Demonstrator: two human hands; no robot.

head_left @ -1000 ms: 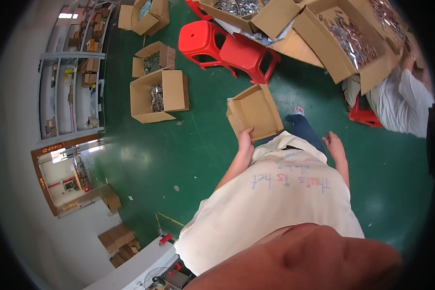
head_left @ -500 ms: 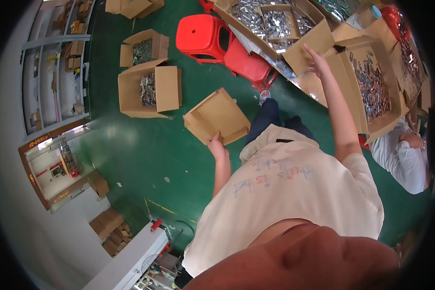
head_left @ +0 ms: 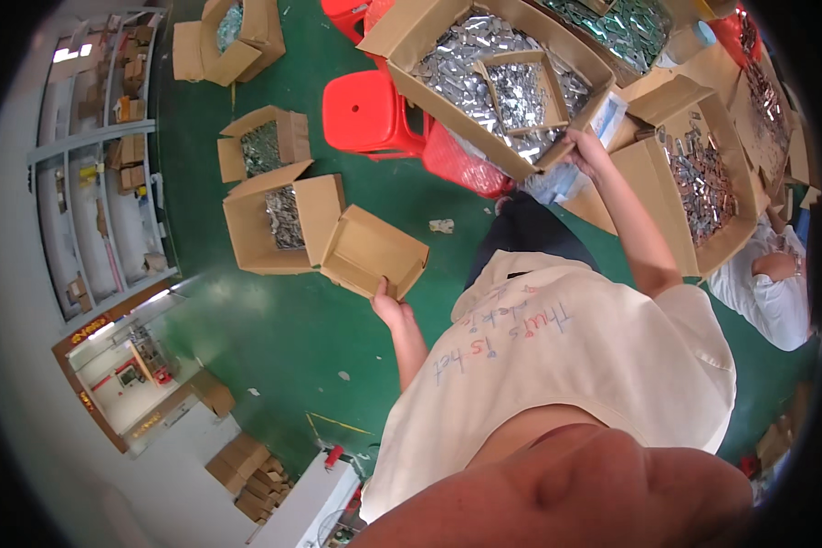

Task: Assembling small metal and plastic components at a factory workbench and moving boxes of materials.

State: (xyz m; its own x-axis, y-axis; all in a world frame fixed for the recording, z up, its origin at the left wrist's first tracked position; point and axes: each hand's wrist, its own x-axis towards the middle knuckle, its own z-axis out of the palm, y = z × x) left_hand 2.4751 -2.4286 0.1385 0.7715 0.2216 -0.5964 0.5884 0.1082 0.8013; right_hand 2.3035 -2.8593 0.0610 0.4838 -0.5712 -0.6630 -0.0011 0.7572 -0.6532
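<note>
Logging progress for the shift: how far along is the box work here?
Done: two floor cartons already hold metal parts. In hand: the left hand holds a small empty box by its edge; the right hand grips the rim of the big carton heaped with parts. Left: the small box holds nothing yet.

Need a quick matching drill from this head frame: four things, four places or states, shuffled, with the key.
Things:
1. left hand
2. right hand
3. red stool
4. small box of metal parts

Places or states:
A. lies inside the large carton of shiny parts
B. holds an empty flat cardboard box by its edge
C. stands on the green floor beside the large carton
D. grips the large carton's near flap

Pairs: 1-B, 2-D, 3-C, 4-A
</note>
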